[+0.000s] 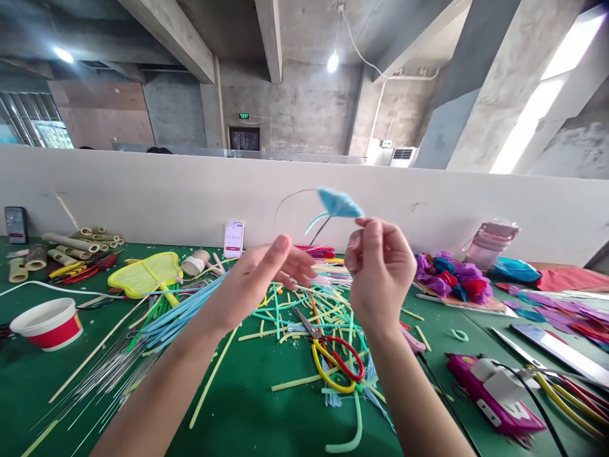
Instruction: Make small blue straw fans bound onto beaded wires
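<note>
Up in front of the white partition (143,197), the right hand (383,273) has a light-blue wrapped piece (340,204) pinched by one end between thumb and forefinger! The rest of that piece sticks out to the left, well clear of the worktop (223,412), its outline a little blurred. A thin wire (295,192) curves away from its far side, and a narrow light-blue strip and a dark stem slant down below it. The left hand (266,273) is lower, thumb raised and fingers loosely spread, gripping nothing, apart from the piece.

And look at the spread below: pale-green and yellow sticks every which way, with red-and-yellow-handled scissors (318,336) lying on top, between the forearms. Over by the left forearm, a bundle of blue rods (185,311) sits just beside a yellow mesh paddle (143,274), and a white cup with a red band (47,324) stands near the edge of the view. A phone (233,240) leans upright against the partition. Right side now: crumpled purple, red and blue petals (450,279) pile up near a pink bottle (492,244), and closer in lies a magenta power strip (495,397), plugs fitted.
</note>
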### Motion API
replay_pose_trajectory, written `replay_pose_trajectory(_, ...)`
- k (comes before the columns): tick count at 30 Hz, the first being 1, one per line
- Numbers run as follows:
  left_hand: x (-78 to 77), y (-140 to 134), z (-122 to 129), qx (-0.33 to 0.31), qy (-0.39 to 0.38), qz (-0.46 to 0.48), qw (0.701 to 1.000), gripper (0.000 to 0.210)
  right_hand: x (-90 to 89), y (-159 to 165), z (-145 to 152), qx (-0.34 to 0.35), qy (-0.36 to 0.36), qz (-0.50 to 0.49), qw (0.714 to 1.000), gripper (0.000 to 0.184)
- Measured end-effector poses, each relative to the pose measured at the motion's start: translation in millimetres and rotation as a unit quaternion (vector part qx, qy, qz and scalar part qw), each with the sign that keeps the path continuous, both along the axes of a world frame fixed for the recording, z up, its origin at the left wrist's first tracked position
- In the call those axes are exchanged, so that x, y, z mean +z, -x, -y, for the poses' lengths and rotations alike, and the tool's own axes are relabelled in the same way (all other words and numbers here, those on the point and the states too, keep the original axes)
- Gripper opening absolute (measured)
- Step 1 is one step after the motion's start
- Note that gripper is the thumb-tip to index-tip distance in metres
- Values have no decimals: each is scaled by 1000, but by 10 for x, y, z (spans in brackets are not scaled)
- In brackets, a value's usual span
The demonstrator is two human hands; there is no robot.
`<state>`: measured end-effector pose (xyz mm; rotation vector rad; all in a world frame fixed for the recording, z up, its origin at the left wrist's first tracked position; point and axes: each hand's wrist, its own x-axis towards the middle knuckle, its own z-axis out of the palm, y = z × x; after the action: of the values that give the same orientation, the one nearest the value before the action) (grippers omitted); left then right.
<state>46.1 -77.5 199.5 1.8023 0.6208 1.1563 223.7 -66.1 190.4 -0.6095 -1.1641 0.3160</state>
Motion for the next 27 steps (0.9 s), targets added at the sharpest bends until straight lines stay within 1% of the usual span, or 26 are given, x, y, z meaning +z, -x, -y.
replay_pose_trajectory(1,-13,-5,-67,-37,42,30,998,67,-34,29,11,-5,-14,52,999,18)
replay_pose_trajectory(2,-24,-1,-134,-59,74,52,994,73,-67,52,18,-11,-28,116,993,17)
replay_pose_trajectory(3,-33,12,-194,-66,99,73,990,76,-96,67,19,-18,-43,185,982,16)
replay_pose_trajectory(4,-39,32,-245,-59,115,95,987,73,-120,74,12,-28,-61,254,965,15)
replay_pose_trajectory(6,-42,86,-312,-35,134,130,982,58,-154,76,-30,-49,-100,361,926,16)
replay_pose_trajectory(7,-42,116,-335,-22,136,143,980,49,-166,76,-62,-58,-118,394,910,17)
replay_pose_trajectory(9,-47,171,-376,-2,132,159,979,40,-186,80,-133,-77,-143,424,891,18)
replay_pose_trajectory(10,-54,195,-402,5,127,161,979,39,-198,84,-166,-87,-149,426,888,19)
replay_pose_trajectory(12,-78,237,-471,20,119,161,980,39,-233,81,-215,-114,-149,413,891,19)
replay_pose_trajectory(14,-112,274,-562,35,112,160,980,40,-298,39,-234,-144,-130,384,903,19)
replay_pose_trajectory(15,-130,293,-612,43,110,161,980,40,-348,-5,-236,-154,-110,372,909,19)
replay_pose_trajectory(16,-147,311,-663,50,108,162,980,40,-411,-66,-233,-153,-75,371,913,18)
replay_pose_trajectory(17,-164,329,-713,55,109,164,979,39,-488,-140,-228,-138,-27,387,911,17)
replay_pose_trajectory(18,-180,346,-762,59,115,167,977,37,-577,-225,-222,-108,39,420,900,18)
replay_pose_trajectory(19,-196,361,-806,62,125,171,975,36,-677,-315,-214,-69,123,469,872,20)
replay_pose_trajectory(20,-212,375,-847,65,138,176,973,34,-782,-405,-207,-32,203,522,828,22)
replay_pose_trajectory(22,-250,397,-917,76,160,187,966,30,-987,-562,-193,16,328,595,733,29)
replay_pose_trajectory(23,-272,406,-947,82,168,192,963,29,-1076,-620,-186,29,382,613,691,39)
replay_pose_trajectory(24,-295,414,-974,88,174,196,961,30,-1151,-661,-180,36,426,623,656,51)
replay_pose_trajectory(25,-318,420,-999,92,176,199,960,32,-1211,-686,-173,39,456,626,632,60)
replay_pose_trajectory(26,-340,426,-1022,94,177,203,959,34,-1256,-696,-168,49,469,626,621,68)
replay_pose_trajectory(27,-360,431,-1045,92,178,205,958,35,-1287,-695,-163,57,473,625,618,74)
